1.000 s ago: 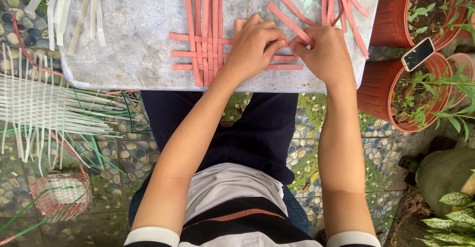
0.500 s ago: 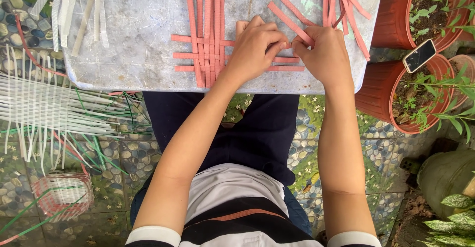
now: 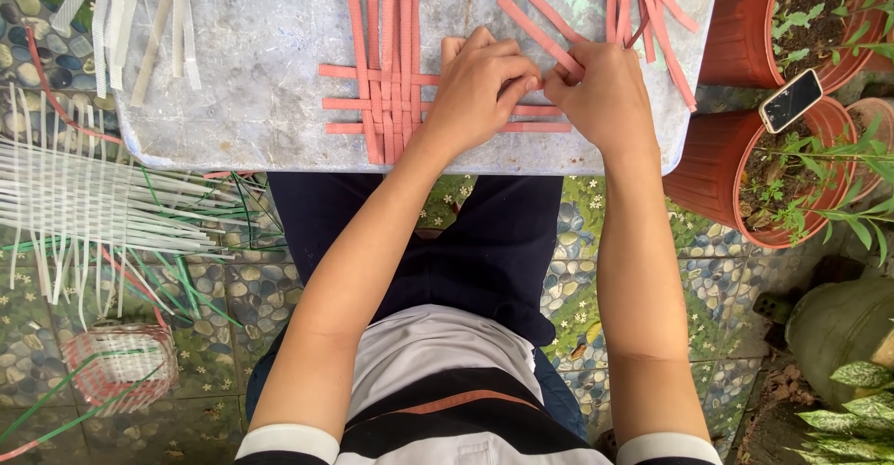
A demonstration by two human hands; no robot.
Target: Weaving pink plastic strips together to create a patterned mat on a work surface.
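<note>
Head view, looking down on a grey stone desk [image 3: 261,74]. A woven pink strip mat [image 3: 391,74] lay flat on the desk: several upright strips crossed by three horizontal ones.

Left hand [image 3: 480,83] rested just right of the mat, over the horizontal strips, fingers curled and its grip closed on the near end of a loose pink strip [image 3: 535,29]. Right hand [image 3: 605,93] sat just right of the left hand, touching it at the fingertips, its grip also pinched shut on that same strip. The strip ran up and left from the hands, slanting away over the desk, right of the mat.

A bundle of spare pink strips [image 3: 643,4] lay on the desk, well right of the mat. White strips [image 3: 140,9] lay far left of the mat on the same desk.

Off the desk, left of the mat and lower: a white woven panel [image 3: 74,200] on the pebbled floor, and a small red-and-white basket [image 3: 121,367] below it. Right of the desk: terracotta pots [image 3: 717,158] with plants, a phone [image 3: 790,100] resting on one.
</note>
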